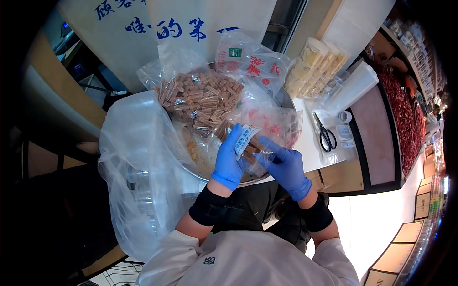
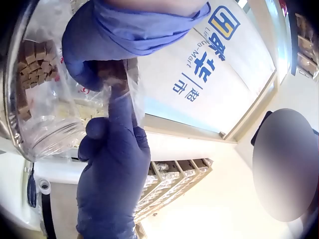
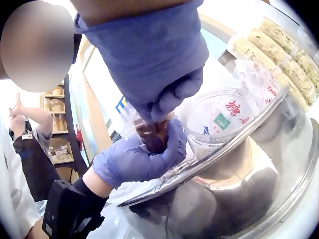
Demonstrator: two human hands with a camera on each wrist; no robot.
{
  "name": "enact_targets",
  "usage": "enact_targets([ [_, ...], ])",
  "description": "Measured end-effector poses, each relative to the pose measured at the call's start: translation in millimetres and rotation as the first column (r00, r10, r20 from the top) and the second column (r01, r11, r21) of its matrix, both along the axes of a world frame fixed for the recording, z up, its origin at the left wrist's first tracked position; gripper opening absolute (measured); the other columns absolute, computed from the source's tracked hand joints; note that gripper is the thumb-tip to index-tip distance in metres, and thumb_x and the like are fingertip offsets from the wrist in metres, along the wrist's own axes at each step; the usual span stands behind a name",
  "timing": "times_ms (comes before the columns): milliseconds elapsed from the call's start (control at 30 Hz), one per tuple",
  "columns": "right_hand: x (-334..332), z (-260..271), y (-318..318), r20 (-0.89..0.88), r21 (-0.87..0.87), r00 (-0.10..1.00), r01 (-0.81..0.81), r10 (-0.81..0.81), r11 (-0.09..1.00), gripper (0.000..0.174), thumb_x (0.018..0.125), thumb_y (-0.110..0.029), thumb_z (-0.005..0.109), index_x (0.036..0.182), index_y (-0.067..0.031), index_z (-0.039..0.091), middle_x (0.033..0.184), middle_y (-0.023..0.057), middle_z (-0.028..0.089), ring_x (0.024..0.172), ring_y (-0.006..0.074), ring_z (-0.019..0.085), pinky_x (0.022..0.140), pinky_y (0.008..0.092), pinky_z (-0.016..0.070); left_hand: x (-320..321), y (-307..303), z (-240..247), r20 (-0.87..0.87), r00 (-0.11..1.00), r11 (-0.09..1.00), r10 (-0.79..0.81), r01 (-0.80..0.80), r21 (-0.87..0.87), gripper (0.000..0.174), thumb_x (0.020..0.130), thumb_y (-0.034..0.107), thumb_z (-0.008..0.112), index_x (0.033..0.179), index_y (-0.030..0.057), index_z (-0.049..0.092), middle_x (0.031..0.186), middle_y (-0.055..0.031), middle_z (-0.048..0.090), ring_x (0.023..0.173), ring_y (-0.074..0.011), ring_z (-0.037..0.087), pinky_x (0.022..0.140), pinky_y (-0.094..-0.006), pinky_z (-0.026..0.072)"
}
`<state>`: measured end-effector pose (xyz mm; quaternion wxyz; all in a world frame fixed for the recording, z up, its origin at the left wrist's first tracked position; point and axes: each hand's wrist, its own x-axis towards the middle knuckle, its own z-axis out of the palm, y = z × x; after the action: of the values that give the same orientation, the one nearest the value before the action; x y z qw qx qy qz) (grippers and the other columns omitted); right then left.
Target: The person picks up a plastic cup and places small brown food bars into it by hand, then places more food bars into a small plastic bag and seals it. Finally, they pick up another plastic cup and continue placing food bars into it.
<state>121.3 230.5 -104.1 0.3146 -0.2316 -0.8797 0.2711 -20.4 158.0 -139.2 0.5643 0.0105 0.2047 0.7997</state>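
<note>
A clear plastic bag of brown sticks (image 1: pixel 250 153) with a white and blue label (image 1: pixel 246 138) is held between both blue-gloved hands, over the near side of a wide metal basin (image 3: pixel 199 172). My left hand (image 1: pixel 229 159) grips it from the left, thumb along the label; in the right wrist view its fingers wrap the brown contents. From the right, my right hand (image 1: pixel 288 171) pinches the bag's plastic, its fingers bent at the top in the right wrist view. Behind the hands, a large heap of brown sticks (image 1: pixel 202 97) lies in open plastic in the basin.
Right of the basin on the white table lie black scissors (image 1: pixel 326 136), a tape roll (image 1: pixel 345 116) and a plastic roll (image 1: pixel 355 83). Packed pale food (image 1: pixel 315 64) stands at the back. A large translucent plastic bag (image 1: pixel 136 167) hangs at the left. Another person (image 3: pixel 35 129) is behind.
</note>
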Motion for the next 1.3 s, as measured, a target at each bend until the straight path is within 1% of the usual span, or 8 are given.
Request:
enact_targets([
  [133, 3.8, 0.5, 3.2, 0.043, 0.132, 0.999, -0.026, 0.020, 0.991, 0.037, 0.074, -0.022, 0.075, 0.108, -0.0130, 0.066, 0.053, 0.0054, 0.052, 0.044, 0.0192, 0.053, 0.046, 0.0292, 0.0439, -5.2, -0.7, -6.4, 0.013, 1.000, 1.000, -0.026, 0.026, 0.013, 0.028, 0.090, 0.031, 0.057, 0.103, 0.0058, 0.060, 0.096, -0.0074, 0.066, 0.082, -0.0166, 0.065, 0.070, -0.0266, 0.0544],
  [433, 1.4, 2.3, -2.0, 0.039, -0.045, 0.999, 0.023, -0.021, 0.999, 0.037, 0.073, -0.022, 0.075, 0.108, -0.0123, 0.066, 0.054, 0.0057, 0.052, 0.046, 0.0199, 0.055, 0.046, 0.0289, 0.0441, -6.7, -1.4, -3.4, -0.042, 0.999, 0.998, 0.017, -0.019, -0.066, 0.029, 0.090, 0.033, 0.057, 0.104, 0.0076, 0.060, 0.098, -0.0067, 0.066, 0.086, -0.0174, 0.064, 0.074, -0.0300, 0.0537],
  [733, 5.3, 0.1, 7.1, -0.020, 0.206, 0.994, -0.103, 0.110, 0.973, 0.044, 0.075, -0.016, 0.071, 0.118, -0.0153, 0.061, 0.054, 0.0061, 0.054, 0.045, 0.0207, 0.055, 0.047, 0.0299, 0.0445, -4.7, 1.1, -5.4, 0.051, 0.996, 0.997, 0.068, -0.066, -0.041, 0.026, 0.089, 0.028, 0.058, 0.104, 0.0064, 0.060, 0.097, -0.0075, 0.065, 0.085, -0.0184, 0.064, 0.075, -0.0308, 0.0537],
  [867, 4.8, 12.6, 2.8, 0.162, 0.129, 0.985, -0.073, 0.052, 0.989, 0.045, 0.075, -0.021, 0.070, 0.119, -0.0173, 0.060, 0.053, 0.0052, 0.054, 0.044, 0.0198, 0.055, 0.046, 0.0295, 0.0445, -8.8, 1.1, -7.3, 0.070, 0.996, 0.996, 0.059, -0.055, -0.066, 0.026, 0.090, 0.027, 0.057, 0.104, 0.0060, 0.060, 0.095, -0.0084, 0.065, 0.082, -0.0186, 0.065, 0.073, -0.0302, 0.0540],
  [933, 5.3, 10.1, 4.1, 0.242, 0.100, 0.970, -0.056, 0.031, 0.993, 0.045, 0.076, -0.023, 0.070, 0.119, -0.0179, 0.061, 0.053, 0.0047, 0.054, 0.044, 0.0194, 0.055, 0.046, 0.0293, 0.0444, -13.1, 2.6, -18.1, 0.099, 0.995, 1.000, -0.009, 0.008, 0.018, 0.025, 0.090, 0.027, 0.057, 0.103, 0.0058, 0.060, 0.094, -0.0093, 0.066, 0.081, -0.0192, 0.065, 0.071, -0.0304, 0.0542],
  [1100, 5.9, 3.3, 8.5, 0.090, 0.254, 0.993, -0.091, 0.070, 0.963, 0.040, 0.072, -0.023, 0.074, 0.109, -0.0130, 0.063, 0.050, 0.0024, 0.052, 0.042, 0.0177, 0.052, 0.044, 0.0290, 0.0430, -9.4, -0.6, -2.9, 0.040, 0.998, 0.998, 0.046, -0.045, -0.037, 0.023, 0.089, 0.027, 0.057, 0.101, 0.0070, 0.060, 0.092, -0.0080, 0.065, 0.079, -0.0195, 0.064, 0.069, -0.0299, 0.0537],
  [1233, 16.0, 14.7, 9.3, 0.009, 0.224, 0.997, -0.073, 0.073, 0.972, 0.036, 0.069, -0.019, 0.076, 0.102, -0.0098, 0.063, 0.050, 0.0012, 0.052, 0.041, 0.0164, 0.052, 0.044, 0.0276, 0.0426, -18.9, -2.3, 2.8, 0.065, 0.995, 0.997, 0.078, -0.076, -0.034, 0.024, 0.088, 0.031, 0.058, 0.101, 0.0110, 0.061, 0.090, -0.0057, 0.065, 0.079, -0.0201, 0.064, 0.071, -0.0348, 0.0537],
  [1300, 25.3, 20.6, 11.4, 0.006, 0.132, 1.000, 0.023, -0.024, 0.991, 0.034, 0.068, -0.014, 0.076, 0.099, -0.0081, 0.063, 0.049, 0.0012, 0.052, 0.041, 0.0146, 0.051, 0.044, 0.0255, 0.0415, -24.6, -2.3, 0.7, 0.053, 0.989, 0.987, 0.136, -0.131, -0.091, 0.025, 0.087, 0.033, 0.058, 0.101, 0.0127, 0.061, 0.091, -0.0053, 0.065, 0.081, -0.0207, 0.063, 0.070, -0.0376, 0.0536],
])
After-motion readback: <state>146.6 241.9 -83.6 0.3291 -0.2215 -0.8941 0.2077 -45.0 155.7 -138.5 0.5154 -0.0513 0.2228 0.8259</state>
